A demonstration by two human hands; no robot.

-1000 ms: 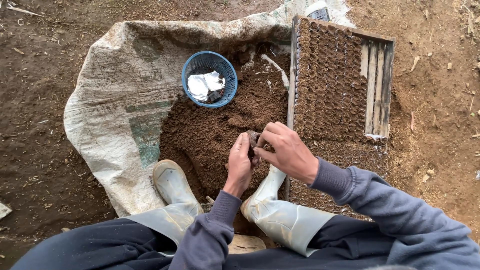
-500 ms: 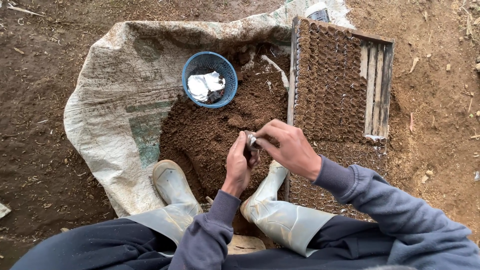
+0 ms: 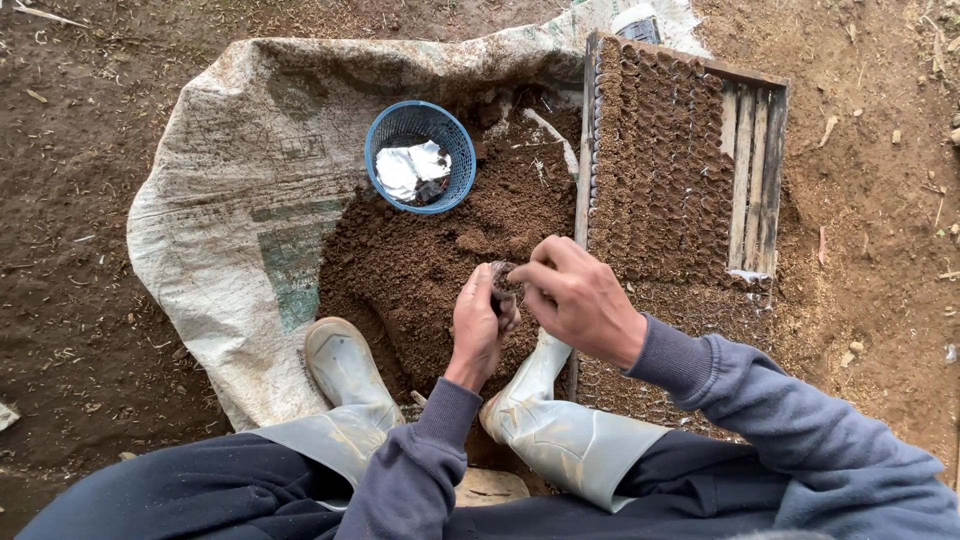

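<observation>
Both my hands have stayed over the soil heap since a moment ago, only the right one has shifted a little over the small pot. Nearest me, my pale rubber boots (image 3: 540, 420) are planted on the sack, knees bent up on either side. Just above them my left hand (image 3: 477, 328) is curled with its fingers closed around a small soil-filled pot (image 3: 503, 282), and my right hand (image 3: 580, 298) comes in from the right, its fingers (image 3: 535, 272) bent together and pinching at the pot's top rim. Under both hands lies the heap of dark soil (image 3: 430, 260), spread on a worn woven sack (image 3: 230, 210) laid on the bare ground. Right of the heap sits a wooden slatted tray (image 3: 752, 170) packed with rows of filled pots. Farther off, at the heap's top edge, stands a blue plastic basket (image 3: 380, 130) holding crumpled white pieces
</observation>
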